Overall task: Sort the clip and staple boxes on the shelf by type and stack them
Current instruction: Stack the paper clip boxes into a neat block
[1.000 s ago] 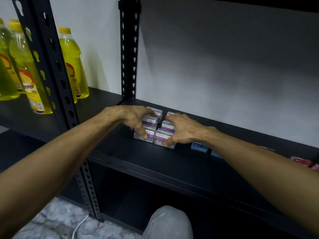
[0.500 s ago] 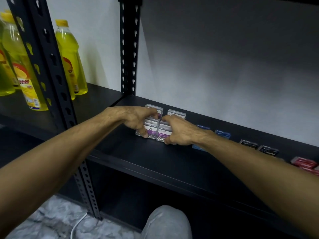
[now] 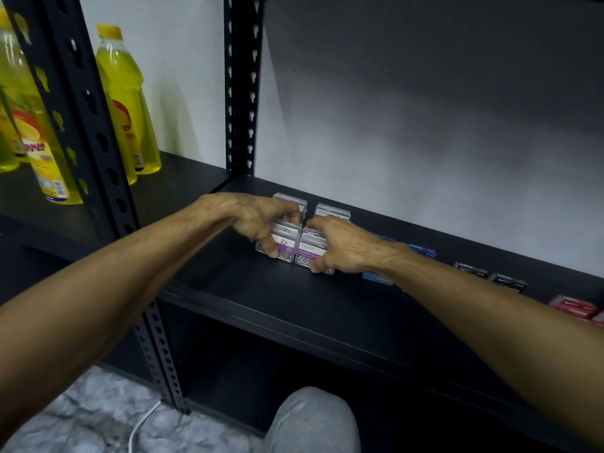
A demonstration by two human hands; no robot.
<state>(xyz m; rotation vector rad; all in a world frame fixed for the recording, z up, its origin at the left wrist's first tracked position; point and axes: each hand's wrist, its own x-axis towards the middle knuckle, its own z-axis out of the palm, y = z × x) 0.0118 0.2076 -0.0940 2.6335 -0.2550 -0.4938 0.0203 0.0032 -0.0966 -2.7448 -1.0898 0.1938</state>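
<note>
Both grips on clip boxes (image 3: pixel 295 237), black shelf (image 3: pixel 248 299)

On your left, tall yellow plastic bottles (image 3: pixel 127 106) with red labels stand behind a black perforated steel upright (image 3: pixel 81 103). Below, you see a white cable (image 3: pixel 140 426) crossing the grey marbled floor (image 3: pixel 98 416).

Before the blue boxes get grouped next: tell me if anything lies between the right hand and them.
Nothing visible does. The right hand holds the front paper clip box; the blue boxes lie just beyond its wrist on bare shelf.
</note>
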